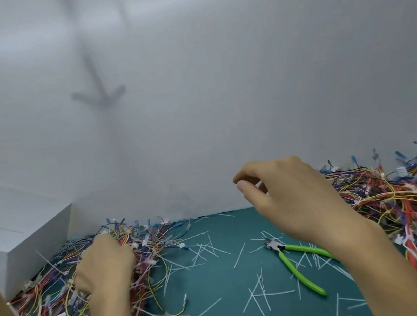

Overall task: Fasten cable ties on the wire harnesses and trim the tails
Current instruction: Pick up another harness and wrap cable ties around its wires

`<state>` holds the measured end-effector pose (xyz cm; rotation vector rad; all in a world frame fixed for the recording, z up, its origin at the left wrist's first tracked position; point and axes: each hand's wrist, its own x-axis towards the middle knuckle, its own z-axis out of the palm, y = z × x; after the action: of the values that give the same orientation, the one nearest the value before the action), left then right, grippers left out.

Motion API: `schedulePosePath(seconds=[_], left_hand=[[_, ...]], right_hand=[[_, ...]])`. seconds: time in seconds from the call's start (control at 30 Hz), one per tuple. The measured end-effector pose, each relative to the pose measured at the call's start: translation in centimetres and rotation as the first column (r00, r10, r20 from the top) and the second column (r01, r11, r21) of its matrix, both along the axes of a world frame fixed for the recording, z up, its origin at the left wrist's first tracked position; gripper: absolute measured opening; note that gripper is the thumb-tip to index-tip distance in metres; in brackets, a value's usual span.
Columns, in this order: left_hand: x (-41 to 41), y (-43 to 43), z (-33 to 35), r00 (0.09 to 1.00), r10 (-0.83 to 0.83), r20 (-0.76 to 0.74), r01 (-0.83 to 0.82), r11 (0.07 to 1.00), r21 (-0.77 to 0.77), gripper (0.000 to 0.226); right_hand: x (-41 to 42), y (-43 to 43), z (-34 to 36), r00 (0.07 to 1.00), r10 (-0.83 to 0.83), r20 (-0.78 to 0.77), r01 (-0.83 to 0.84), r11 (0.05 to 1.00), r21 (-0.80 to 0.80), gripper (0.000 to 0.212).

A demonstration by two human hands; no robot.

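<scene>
Seeing trouble ahead?

Yes. Left hand (pixel 104 267) is buried in the left pile of wire harnesses (pixel 147 246); its fingers are hidden, so I cannot tell whether they grip one. A tangled one may drag neighbours out.

And the right hand (pixel 284 195)?

Raised above the mat (pixel 213 282), thumb and forefinger nearly meeting; pinching anything, I cannot tell. Cutters (pixel 282 251) lie beneath its wrist, easily knocked among the trimmed tails (pixel 259 297).
</scene>
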<state>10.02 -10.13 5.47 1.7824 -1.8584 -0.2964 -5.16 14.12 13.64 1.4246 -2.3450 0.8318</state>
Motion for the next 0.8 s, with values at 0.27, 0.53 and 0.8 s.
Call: schedulePosePath(seconds=[0.27, 0.53, 0.8], left_hand=[[0.4, 1.8, 3.5, 0.84, -0.235, -0.489, 0.134, 0.963, -0.233, 0.011], [-0.8, 3.5, 5.9, 0.594, -0.376, -0.711, 0.068, 0.904, -0.422, 0.003], [0.1, 3.7, 6.9, 0.422, -0.517, -0.744, -0.021, 0.815, -0.579, 0.011]], right_hand=[[0.3, -0.6, -0.3, 1.0, -0.014, -0.016, 0.015, 0.999, 0.05, 0.024], [0.6, -1.0, -0.6, 1.0, -0.003, -0.021, 0.004, 0.998, 0.069, 0.026], [0.5, -1.2, -0.8, 1.0, 0.004, -0.027, -0.002, 0.997, 0.071, 0.026]])
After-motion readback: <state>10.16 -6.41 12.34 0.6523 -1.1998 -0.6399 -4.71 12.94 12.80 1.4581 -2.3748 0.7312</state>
